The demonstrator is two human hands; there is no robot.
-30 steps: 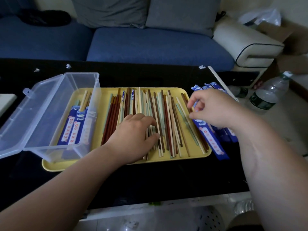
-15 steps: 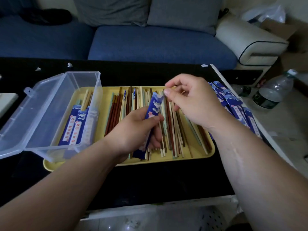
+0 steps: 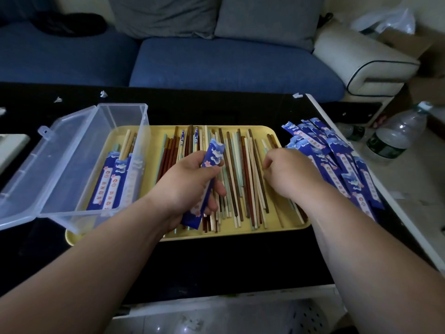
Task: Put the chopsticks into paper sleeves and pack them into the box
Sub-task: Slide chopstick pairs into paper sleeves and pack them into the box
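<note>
In the head view the left hand (image 3: 190,182) grips a blue paper sleeve (image 3: 215,153) in curled fingers, slanted above the loose chopsticks (image 3: 243,179) on the yellow tray (image 3: 240,233). The right hand (image 3: 289,174) lies knuckles-up at the tray's right side, fingers bent down among the chopsticks; whether they pinch one cannot be told. A pile of blue sleeves (image 3: 337,160) lies just beside it, and the clear box (image 3: 125,112), lid open, holds sleeved pairs (image 3: 113,182) at the tray's left end
</note>
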